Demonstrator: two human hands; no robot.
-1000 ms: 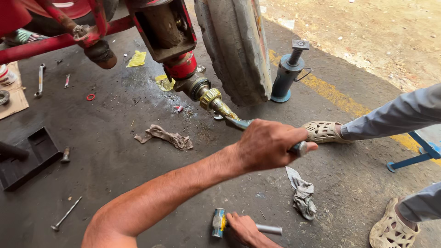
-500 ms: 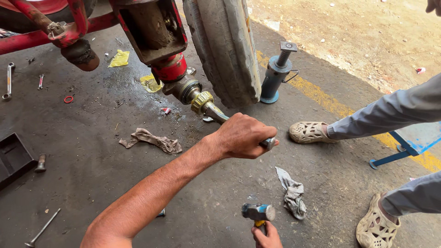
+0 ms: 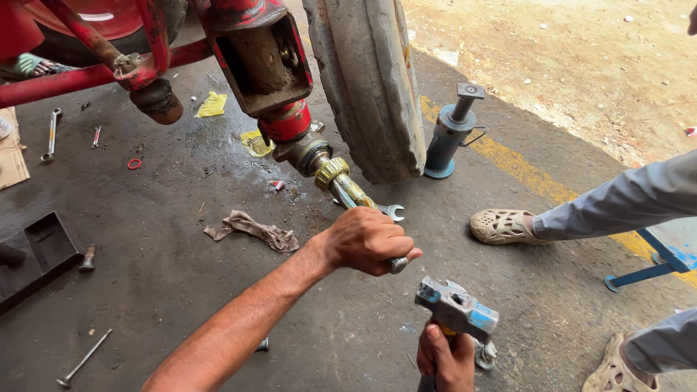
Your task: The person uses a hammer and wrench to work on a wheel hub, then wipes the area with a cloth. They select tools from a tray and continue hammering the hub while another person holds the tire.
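While a rod [image 3: 347,190] is gripped by the left hand [image 3: 367,239], a hammer [image 3: 457,308] is held raised by the right hand [image 3: 444,357].

Both hands are closed tight, 1 on the rod, 1 on the hammer handle. The rod's far end sits at the brass nut [image 3: 330,171] ahead of the left hand; its near end pokes out by the thumb. A glancing blow could be landed on those knuckles, since the struck end lies just beside them. The wrench [image 3: 389,211] just beyond the fist could be knocked loose.
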